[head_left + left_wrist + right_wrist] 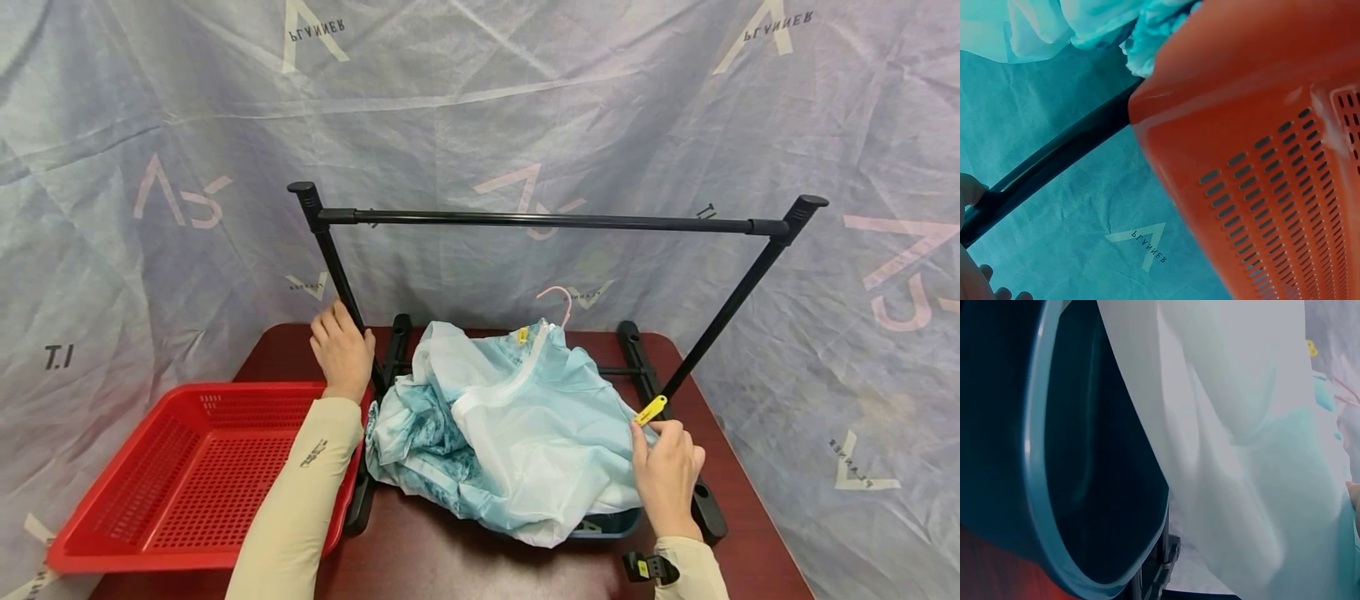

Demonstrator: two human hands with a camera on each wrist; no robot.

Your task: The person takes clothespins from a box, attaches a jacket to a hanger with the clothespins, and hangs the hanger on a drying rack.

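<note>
A sheer pale blue and white garment (540, 433) lies heaped over a dark blue basin (1036, 456), partly hiding it. From its collar rises the pink hook of a hanger (567, 307); the rest of the hanger is covered. My right hand (667, 475) pinches the garment's right edge beside a yellow tag (651, 410). Only a bit of that hand shows in the right wrist view. My left hand (342, 350) rests at the left post of a black rack (337, 271), its thumb against the post and its fingers loosely extended.
A red perforated basket (202, 467) sits at the left, under my left forearm. The rack's crossbar (555, 221) spans above the garment, and its feet (708, 510) stand on the dark red table (420, 558). A grey printed cloth (480, 100) hangs behind.
</note>
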